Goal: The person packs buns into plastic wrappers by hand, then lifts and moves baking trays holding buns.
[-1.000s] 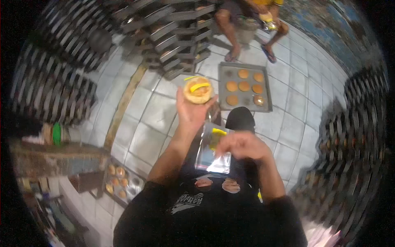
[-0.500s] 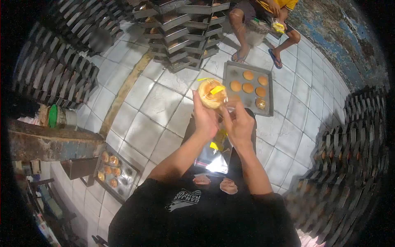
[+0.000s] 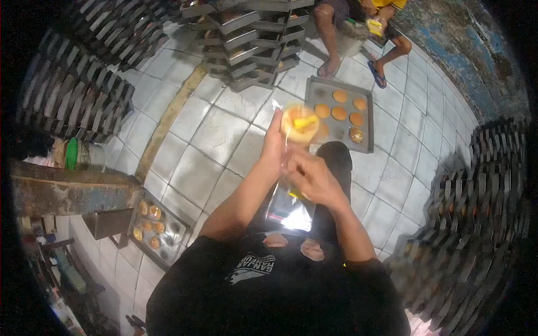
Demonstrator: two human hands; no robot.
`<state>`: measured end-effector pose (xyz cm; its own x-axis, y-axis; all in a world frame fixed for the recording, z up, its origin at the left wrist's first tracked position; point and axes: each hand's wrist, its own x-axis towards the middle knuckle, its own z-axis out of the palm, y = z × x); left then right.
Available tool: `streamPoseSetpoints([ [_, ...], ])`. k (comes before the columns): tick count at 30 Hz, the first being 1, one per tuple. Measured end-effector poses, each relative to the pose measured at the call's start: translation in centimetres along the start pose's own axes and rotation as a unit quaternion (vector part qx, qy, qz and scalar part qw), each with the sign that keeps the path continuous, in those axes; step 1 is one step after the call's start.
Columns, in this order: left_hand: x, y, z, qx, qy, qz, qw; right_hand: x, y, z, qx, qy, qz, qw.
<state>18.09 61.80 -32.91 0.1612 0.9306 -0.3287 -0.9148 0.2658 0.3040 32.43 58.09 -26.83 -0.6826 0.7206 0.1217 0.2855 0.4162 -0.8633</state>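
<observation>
A round bun with a yellow label sits in a clear plastic bag, held up above my lap. My left hand grips the bagged bun from its left side, palm turned inward. Just below the bun, my right hand has its fingers curled at the lower end of the bag; motion blurs the fingertips. On my lap lies a stack of clear plastic bags, shiny in the light, with a bit of yellow at its upper end.
A baking tray with several buns stands on the tiled floor ahead. Another tray of buns lies at left. Stacked trays rise ahead, at left and right. A person in sandals sits beyond, holding something yellow.
The bun has shifted slightly right and is now blurred. My right hand has dropped from beside the bun to below it, its fingers curling in. The person's sandaled feet have moved a little.
</observation>
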Motion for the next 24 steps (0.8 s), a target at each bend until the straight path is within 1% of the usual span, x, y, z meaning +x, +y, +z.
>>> streamPoseSetpoints([
  [1,0.4,0.6,0.0,0.031,0.020,0.008,0.999,0.2,0.1,0.0,0.000,-0.002,-0.006,1.000],
  [2,-0.4,1.4,-0.2,0.050,0.001,0.021,0.999,0.0,0.2,0.1,0.002,0.031,0.000,1.000],
  [3,-0.6,2.4,-1.3,0.050,0.007,0.023,0.998,-0.5,0.5,0.5,0.005,0.063,0.010,0.998],
  [5,-0.9,4.2,-1.2,0.034,-0.036,0.097,0.994,-1.6,1.0,0.8,0.007,0.131,0.032,0.991],
  [6,-1.9,4.0,-1.1,0.040,0.059,0.100,0.992,-1.9,1.2,0.7,0.005,0.167,0.041,0.985],
  [7,-3.7,3.3,-0.5,0.039,0.060,0.099,0.993,-2.1,1.3,0.6,0.003,0.201,0.052,0.978],
  [8,-5.3,2.5,-0.2,0.036,0.011,0.016,0.999,-0.9,0.4,0.0,-0.228,0.299,-0.052,0.925],
  [9,-5.8,2.1,-0.1,0.033,-0.040,-0.063,0.997,-0.4,0.2,-0.2,-0.229,0.298,-0.058,0.925],
  [10,-6.0,1.7,-0.6,-0.056,-0.071,-0.125,0.988,-0.6,-0.1,0.0,-0.212,0.259,-0.107,0.936],
  [11,-6.3,1.4,-1.1,-0.059,-0.062,-0.132,0.988,-1.5,-0.4,0.5,-0.194,0.220,-0.144,0.945],
  [12,-5.5,1.7,-1.0,0.128,0.016,0.005,0.992,-1.1,-0.2,0.2,-0.186,0.220,-0.122,0.950],
  [13,-4.5,2.1,-0.6,0.303,0.091,0.150,0.937,-0.6,0.6,-0.3,-0.193,0.219,-0.127,0.948],
  [14,-3.6,3.4,-2.3,0.353,0.000,0.126,0.927,-0.1,2.1,-0.6,-0.106,0.226,-0.001,0.968],
  [15,-2.9,3.1,-3.6,0.349,-0.003,0.138,0.927,0.5,3.4,-0.8,-0.018,0.227,0.122,0.966],
  [16,-2.9,2.8,-3.5,0.366,-0.010,0.103,0.925,0.9,4.2,-0.7,0.006,0.256,0.157,0.954],
  [17,-3.0,2.6,-2.7,0.384,-0.017,0.070,0.921,1.1,4.4,-0.9,0.000,0.252,0.145,0.957],
  [18,-3.1,2.0,-1.7,0.391,0.048,0.113,0.912,1.1,4.5,-1.1,-0.045,0.251,0.132,0.958],
  [19,-2.7,1.9,-2.1,0.391,0.044,0.120,0.912,1.2,4.7,-1.2,-0.089,0.254,0.122,0.955],
  [20,-2.2,1.9,-2.6,0.474,0.011,0.230,0.850,1.6,4.8,-1.0,-0.118,0.270,0.020,0.955],
  [21,-1.7,1.8,-3.0,0.545,-0.021,0.334,0.769,1.4,4.6,-1.0,-0.122,0.273,0.018,0.954],
  [22,-1.5,1.5,-2.1,0.499,-0.020,0.379,0.779,1.2,3.3,-1.1,-0.141,0.274,0.015,0.951],
  [23,-1.9,2.0,-0.7,0.497,-0.021,0.383,0.779,1.4,2.2,-1.4,-0.157,0.274,0.012,0.949],
  [24,-2.6,2.7,0.5,0.484,0.029,0.319,0.814,1.7,1.4,-1.8,-0.152,0.307,-0.031,0.939],
])
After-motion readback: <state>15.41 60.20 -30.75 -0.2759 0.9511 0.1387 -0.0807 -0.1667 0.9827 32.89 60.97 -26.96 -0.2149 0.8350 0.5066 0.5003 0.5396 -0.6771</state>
